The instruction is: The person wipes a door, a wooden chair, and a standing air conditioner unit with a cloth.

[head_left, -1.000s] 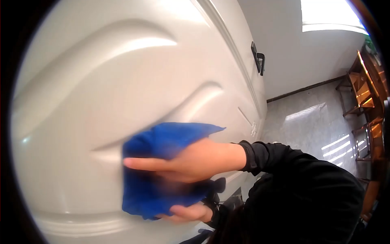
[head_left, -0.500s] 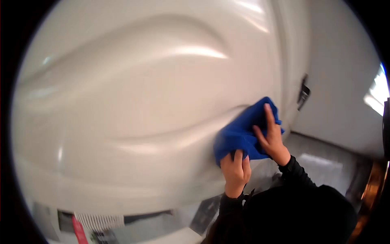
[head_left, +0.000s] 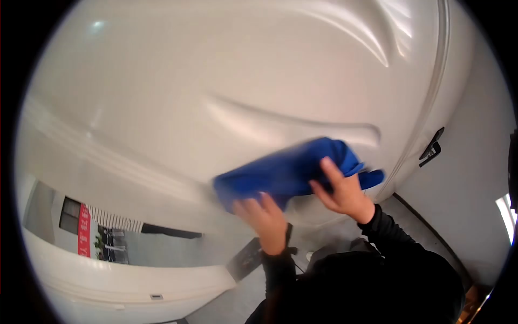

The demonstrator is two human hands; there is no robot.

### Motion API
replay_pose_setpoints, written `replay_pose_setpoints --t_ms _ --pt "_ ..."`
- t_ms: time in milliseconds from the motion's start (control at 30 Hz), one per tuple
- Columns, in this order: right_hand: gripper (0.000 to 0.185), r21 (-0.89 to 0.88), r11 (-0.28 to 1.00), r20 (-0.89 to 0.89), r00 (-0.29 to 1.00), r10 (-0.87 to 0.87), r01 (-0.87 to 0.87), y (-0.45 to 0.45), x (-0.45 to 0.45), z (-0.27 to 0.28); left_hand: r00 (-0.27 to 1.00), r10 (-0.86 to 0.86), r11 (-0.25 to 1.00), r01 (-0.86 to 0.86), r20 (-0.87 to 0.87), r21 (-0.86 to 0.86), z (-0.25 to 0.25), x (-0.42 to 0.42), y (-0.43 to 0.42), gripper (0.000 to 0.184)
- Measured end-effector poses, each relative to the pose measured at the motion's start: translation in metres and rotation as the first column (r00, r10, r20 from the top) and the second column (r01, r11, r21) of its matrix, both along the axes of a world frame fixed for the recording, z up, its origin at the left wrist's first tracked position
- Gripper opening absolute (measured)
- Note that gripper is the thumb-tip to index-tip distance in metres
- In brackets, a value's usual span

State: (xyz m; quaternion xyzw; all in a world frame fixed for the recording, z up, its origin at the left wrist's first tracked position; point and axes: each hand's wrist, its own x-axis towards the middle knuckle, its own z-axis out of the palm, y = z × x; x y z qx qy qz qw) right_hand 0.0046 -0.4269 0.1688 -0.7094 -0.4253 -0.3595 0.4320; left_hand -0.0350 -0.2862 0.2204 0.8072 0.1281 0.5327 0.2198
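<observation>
A bunched blue cloth [head_left: 275, 173] lies against a large, glossy cream moulded panel [head_left: 162, 97] with curved ridges. My left hand [head_left: 263, 221] grips the cloth's lower left part; its fingers are slightly blurred. On the cloth's right part is my right hand [head_left: 345, 191], thumb and forefinger apart on top, and the other fingers partly hidden. Cloth folds stick out beyond this hand to the right. A raised, elongated bulge of the panel [head_left: 302, 127] runs just above the cloth.
To the right, a pale wall or door [head_left: 469, 146] carries a black handle [head_left: 431, 147]. An opening at the lower left shows a red banner with writing [head_left: 83, 229] and a striped item [head_left: 116, 216]. A dark flat object [head_left: 251, 262] is below my left hand.
The view has shifted and turned. Both hands and the cloth now sit below the elongated bulge, and the cloth is stretched out longer to the left. My hands are farther apart.
</observation>
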Motion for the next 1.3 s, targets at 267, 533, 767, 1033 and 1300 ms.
replay_pose_setpoints --t_ms 267,533,767,1033,1300 --pt "0.055 -0.117 0.993 -0.173 0.984 -0.034 0.014 0.022 -0.029 -0.036 0.967 0.194 0.868 -0.090 -0.167 0.488 -0.088 -0.039 0.069 0.018" --pt "0.061 -0.147 0.984 0.050 0.995 -0.091 0.098 0.072 -0.046 0.090 0.961 0.237 0.895 -0.159 -0.142 0.416 0.016 -0.074 0.114 0.035" --pt "0.061 0.002 0.988 0.159 0.975 -0.155 0.157 0.142 -0.069 0.100 0.986 0.167 0.884 -0.150 0.001 0.444 0.012 -0.094 0.157 0.041" --pt "0.068 -0.256 0.951 -0.136 0.968 -0.211 0.171 0.187 -0.121 -0.069 0.952 0.164 0.871 -0.018 -0.258 0.490 -0.183 -0.126 0.204 0.038" --pt "0.045 -0.212 0.973 -0.006 0.995 -0.097 0.094 0.168 -0.082 0.026 0.974 -0.223 0.962 0.228 -0.049 0.148 -0.089 -0.095 0.206 0.054"
